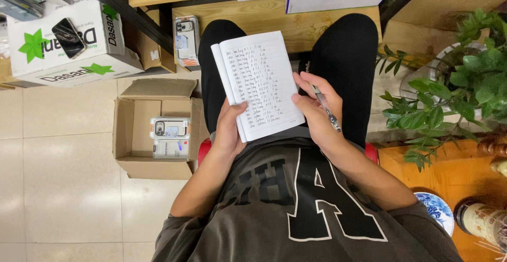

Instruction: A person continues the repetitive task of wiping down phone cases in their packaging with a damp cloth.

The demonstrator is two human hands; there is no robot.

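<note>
At the centre of the frame an open notebook [260, 82] is propped on the lap, its handwritten page turned upward. It is gripped at its lower left edge by the left hand [229, 127], thumb laid over the page and fingers curled behind. The right edge is steadied by the right hand [315, 106], in which a pen [327, 110] is pinched between thumb and fingers, tip pointing toward the lower right.

Since the notebook is supported only by the two hands and the thighs, it could probably be tipped off the knees if either grip were loosened. The page might be smudged or marked by accident, as the pen is carried in the same hand that presses the paper.

At centre left, on the tiled floor [63, 188], an open cardboard box [153, 135] is seen; two packaged phone cases [170, 137] lie inside it. Being just beside the left knee, it could be knocked by a shifted leg. In the upper left a white carton [68, 50] is closed, with a phone [69, 37] laid on top, from where it may slide.
</note>
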